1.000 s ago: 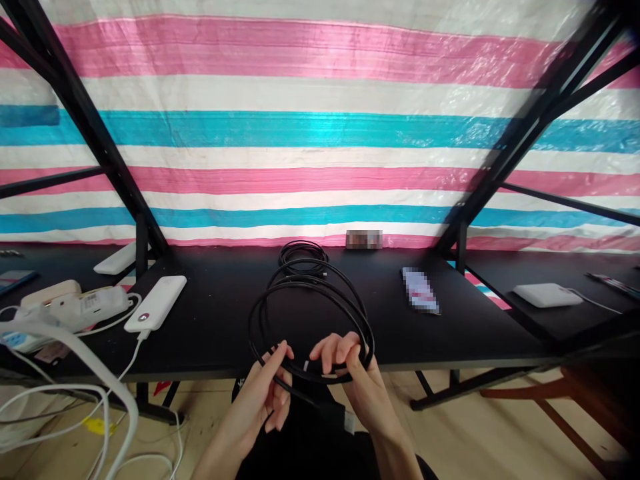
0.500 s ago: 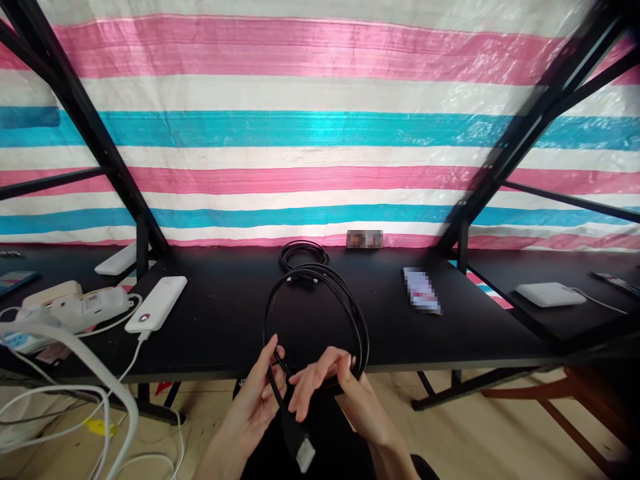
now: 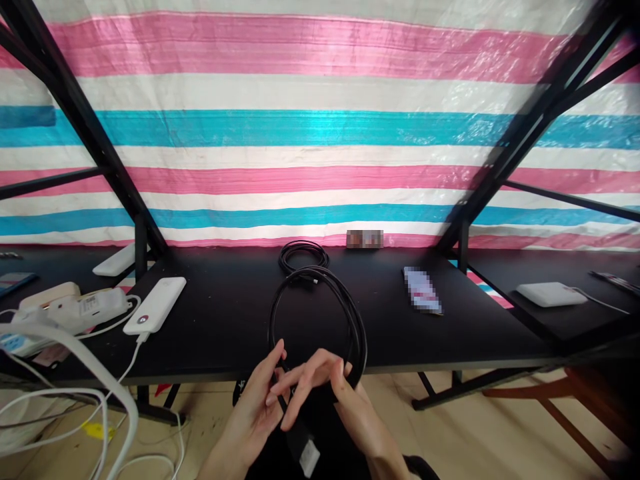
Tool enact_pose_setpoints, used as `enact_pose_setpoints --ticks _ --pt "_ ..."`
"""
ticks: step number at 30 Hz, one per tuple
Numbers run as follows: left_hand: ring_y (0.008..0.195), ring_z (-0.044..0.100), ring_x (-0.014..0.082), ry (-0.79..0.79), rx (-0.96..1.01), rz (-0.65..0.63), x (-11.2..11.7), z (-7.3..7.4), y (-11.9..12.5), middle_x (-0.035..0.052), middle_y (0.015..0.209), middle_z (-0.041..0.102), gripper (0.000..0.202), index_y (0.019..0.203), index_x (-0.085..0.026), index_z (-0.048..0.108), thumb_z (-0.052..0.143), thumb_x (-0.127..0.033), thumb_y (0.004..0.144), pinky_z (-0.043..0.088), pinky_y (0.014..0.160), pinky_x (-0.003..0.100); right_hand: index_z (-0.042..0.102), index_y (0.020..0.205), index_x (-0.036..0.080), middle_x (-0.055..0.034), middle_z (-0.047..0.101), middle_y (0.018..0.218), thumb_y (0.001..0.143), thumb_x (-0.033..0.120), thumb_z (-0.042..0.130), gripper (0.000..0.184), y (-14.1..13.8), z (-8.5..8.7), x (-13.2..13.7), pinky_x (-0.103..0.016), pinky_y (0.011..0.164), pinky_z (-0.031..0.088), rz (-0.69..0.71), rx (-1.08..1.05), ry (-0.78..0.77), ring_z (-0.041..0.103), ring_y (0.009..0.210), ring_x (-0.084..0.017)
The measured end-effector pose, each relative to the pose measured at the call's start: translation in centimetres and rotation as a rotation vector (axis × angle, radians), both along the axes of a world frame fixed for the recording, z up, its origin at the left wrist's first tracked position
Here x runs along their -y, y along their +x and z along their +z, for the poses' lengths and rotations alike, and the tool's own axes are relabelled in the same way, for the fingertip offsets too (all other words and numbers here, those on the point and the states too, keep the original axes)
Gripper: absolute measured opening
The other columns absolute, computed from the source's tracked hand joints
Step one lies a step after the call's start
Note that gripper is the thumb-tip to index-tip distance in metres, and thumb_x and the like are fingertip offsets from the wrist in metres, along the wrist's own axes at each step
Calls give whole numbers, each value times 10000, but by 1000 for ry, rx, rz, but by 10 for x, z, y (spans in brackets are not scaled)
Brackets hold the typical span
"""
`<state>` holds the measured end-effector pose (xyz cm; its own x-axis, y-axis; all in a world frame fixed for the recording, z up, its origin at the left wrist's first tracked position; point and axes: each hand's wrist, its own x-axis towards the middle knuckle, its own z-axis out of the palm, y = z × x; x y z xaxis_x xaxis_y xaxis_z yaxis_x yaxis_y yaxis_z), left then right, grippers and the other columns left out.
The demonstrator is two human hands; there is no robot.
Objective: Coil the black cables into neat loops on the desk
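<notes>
A thick black cable (image 3: 360, 333) is looped into a ring in front of me, upright above the table's near edge. Its plug (image 3: 309, 458), a flat silver connector on a black housing, hangs below my hands. My left hand (image 3: 260, 403) has its fingers curled round the left side of the loop. Thumb and palm of my right hand (image 3: 345, 393) grip the right side of the bundle, while its longer fingers reach across to the left hand near the plug end. Beyond the ring, a second coiled black cable (image 3: 304, 244) lies on the black table (image 3: 225, 320).
On the left lie a white power bank (image 3: 159, 303) with a cable plugged in, a power strip (image 3: 95, 308) and thick white cords (image 3: 95, 367). A phone-like blurred item (image 3: 423, 291) lies right. Black metal frames (image 3: 113, 167) rise at both sides; a striped sheet (image 3: 310, 127) hangs behind.
My right hand's fingers have moved left, now overlapping my left hand and the cable. The loop has shrunk slightly, and the plug has shifted a little down and right.
</notes>
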<state>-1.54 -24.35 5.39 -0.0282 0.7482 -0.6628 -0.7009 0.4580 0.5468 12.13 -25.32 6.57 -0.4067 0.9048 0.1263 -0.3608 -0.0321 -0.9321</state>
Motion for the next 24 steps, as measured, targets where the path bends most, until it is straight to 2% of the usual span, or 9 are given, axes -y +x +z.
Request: enact_pose_setpoints --ticks 3,6,10,13,15,18,20,22,24 --pt "374 421 -6 -34 33 -67 2 6 1 -37 581 515 79 802 -151 660 669 -218 759 351 340 76 592 836 194 -53 627 676 900 569 283 491 0 1 -1 -432 904 389 17 -79 3 600 832 -209" --pt "372 436 6 -50 66 -86 2 11 5 -44 543 490 137 788 -139 621 664 -268 766 364 349 85 584 837 189 -49 615 659 903 568 268 498 1 5 -2 -436 905 389 60 -73 34 605 786 -203" --pt "323 392 18 -54 80 -128 1 4 10 -69 488 442 164 862 -137 577 627 -279 798 363 330 114 545 788 179 12 516 527 914 542 287 463 0 5 -2 -455 889 397 52 -91 50 582 638 -169" --pt "321 408 30 -40 64 -153 2 -1 11 -71 506 469 202 922 -151 557 648 -259 778 353 312 128 505 777 178 49 465 487 915 541 291 443 -1 0 -2 -466 873 404 59 -162 38 555 532 -141" --pt "325 419 31 -62 78 -146 3 2 12 -71 504 470 181 908 -153 560 653 -231 773 350 316 123 506 784 175 26 512 505 922 537 262 458 0 -3 -2 -463 869 406 69 -169 39 576 549 -151" --pt "359 454 29 -94 116 -129 6 14 13 -66 505 471 149 827 -147 577 684 -207 742 405 383 126 539 801 161 -44 609 639 923 535 257 484 2 -3 -1 -438 860 414 53 -110 18 608 652 -172" --pt "408 500 43 -85 156 -124 8 17 15 -57 518 484 157 764 -146 575 708 -214 717 436 429 139 558 820 152 -57 621 669 916 543 275 493 3 -1 0 -412 841 425 41 -72 5 606 667 -172" --pt "427 514 47 -74 178 -115 9 12 16 -61 514 486 178 733 -152 560 722 -219 700 430 436 137 556 821 150 -24 578 566 908 562 275 507 3 0 0 -379 776 449 61 -75 13 579 590 -156" --pt "374 469 36 -17 158 -166 10 -1 16 -81 468 454 193 741 -158 551 719 -244 704 394 403 129 539 790 155 21 497 457 898 579 285 507 3 -1 0 -327 664 460 103 -96 12 524 485 -132"
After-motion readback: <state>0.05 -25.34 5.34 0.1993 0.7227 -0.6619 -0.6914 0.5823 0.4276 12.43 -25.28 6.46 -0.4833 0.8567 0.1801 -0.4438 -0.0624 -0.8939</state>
